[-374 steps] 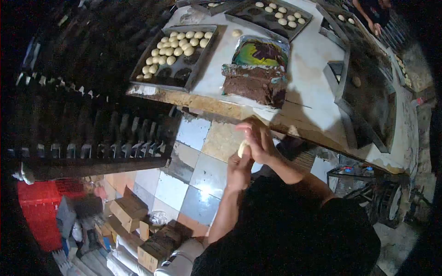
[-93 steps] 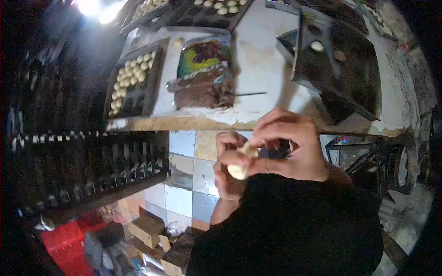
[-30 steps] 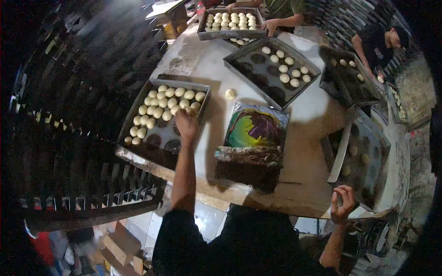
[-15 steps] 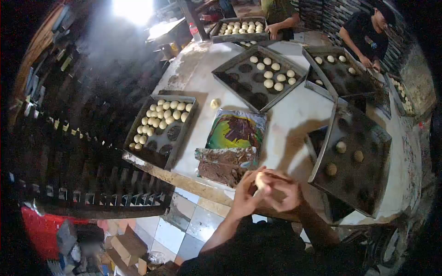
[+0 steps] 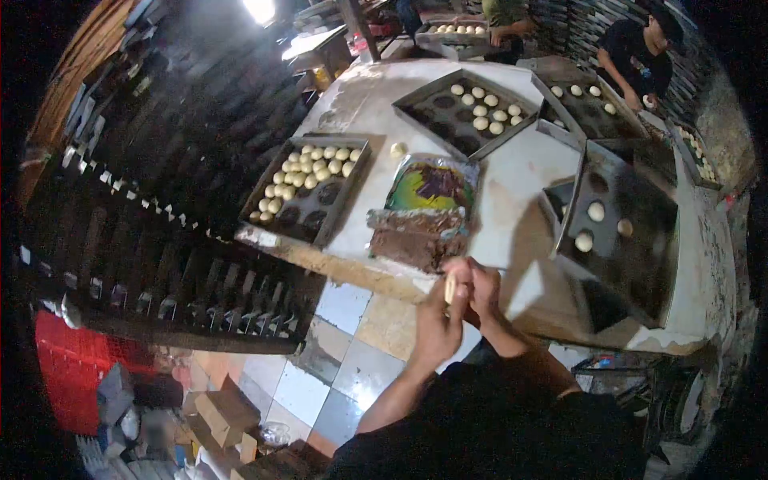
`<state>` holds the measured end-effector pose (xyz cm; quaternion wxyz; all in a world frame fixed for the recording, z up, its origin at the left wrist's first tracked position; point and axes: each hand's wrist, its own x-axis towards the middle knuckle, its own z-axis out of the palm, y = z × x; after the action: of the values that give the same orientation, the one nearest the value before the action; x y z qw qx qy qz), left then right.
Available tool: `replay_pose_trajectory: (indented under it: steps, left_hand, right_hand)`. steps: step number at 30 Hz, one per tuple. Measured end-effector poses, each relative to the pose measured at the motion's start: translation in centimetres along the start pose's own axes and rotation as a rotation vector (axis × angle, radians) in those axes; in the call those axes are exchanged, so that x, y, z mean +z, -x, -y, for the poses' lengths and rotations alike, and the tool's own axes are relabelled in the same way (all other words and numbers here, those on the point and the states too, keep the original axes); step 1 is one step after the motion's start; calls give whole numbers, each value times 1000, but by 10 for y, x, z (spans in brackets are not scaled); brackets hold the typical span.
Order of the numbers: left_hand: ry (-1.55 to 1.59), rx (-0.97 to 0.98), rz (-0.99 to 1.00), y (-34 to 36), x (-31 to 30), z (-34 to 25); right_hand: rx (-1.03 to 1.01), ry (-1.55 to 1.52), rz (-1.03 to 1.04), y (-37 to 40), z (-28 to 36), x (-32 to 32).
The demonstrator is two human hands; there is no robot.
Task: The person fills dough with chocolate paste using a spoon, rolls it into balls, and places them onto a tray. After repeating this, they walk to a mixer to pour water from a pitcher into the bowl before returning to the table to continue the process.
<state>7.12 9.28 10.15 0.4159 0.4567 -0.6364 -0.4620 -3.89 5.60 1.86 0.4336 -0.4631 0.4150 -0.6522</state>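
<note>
Near the table's front edge, my left hand [image 5: 437, 326] has its fingers closed on a pale piece of dough [image 5: 450, 290]. My right hand [image 5: 483, 294] is pressed against it from the other side, fingers bent; what it grips is hidden. Just beyond both hands lies a block of brown filling [image 5: 412, 246] on an open green and yellow wrapper [image 5: 416, 188]. One dough ball [image 5: 398, 150] sits on the table behind the wrapper.
A tray of dough balls [image 5: 362, 164] stands at the left, another tray [image 5: 404, 104] at the back. A tray [image 5: 668, 240] with a few balls rests at the right. Two people work at the far side, one in a dark shirt [image 5: 628, 50]. A slatted rack [image 5: 160, 272] stands left.
The view has shifted, so the table sits higher and farther right. My hands have come closer together, and the right hand's fingers have closed in around the dough.
</note>
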Motion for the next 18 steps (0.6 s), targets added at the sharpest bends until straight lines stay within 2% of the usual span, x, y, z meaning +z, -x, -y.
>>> replay_pose_trajectory:
  steps: [1, 2, 4, 5, 6, 9, 10, 12, 14, 16, 18]
  left_hand:
    - [-30, 49, -72, 10, -15, 15]
    - [60, -88, -53, 23, -35, 23]
    - [723, -295, -140, 52, -63, 49]
    - [854, -356, -202, 65, -71, 63]
    - [830, -412, -166, 79, -74, 77]
    - [927, -597, -117, 111, -84, 98]
    - [999, -643, -101, 115, -92, 105]
    - [1147, -669, -49, 116, -103, 110]
    - [1142, -656, -113, 105, -107, 97]
    - [1102, -601, -92, 97, -110, 111]
    - [1065, -577, -50, 83, -114, 124]
  right_hand:
    - [-320, 467, 82, -2, 1, 14]
    - [-295, 462, 74, 10, -1, 31]
    - [-216, 529, 218, 22, 12, 52]
    - [-208, 483, 220, 31, 8, 68]
    - [-223, 513, 183, 43, 5, 83]
    - [-146, 464, 363, 70, -13, 90]
    - [-80, 396, 417, 75, -20, 82]
    - [122, 477, 323, 67, -31, 60]
    - [35, 846, 122, 33, -76, 0]
    - [-233, 1373, 37, 2, -81, -40]
    - [-109, 1527, 204, -12, -90, -61]
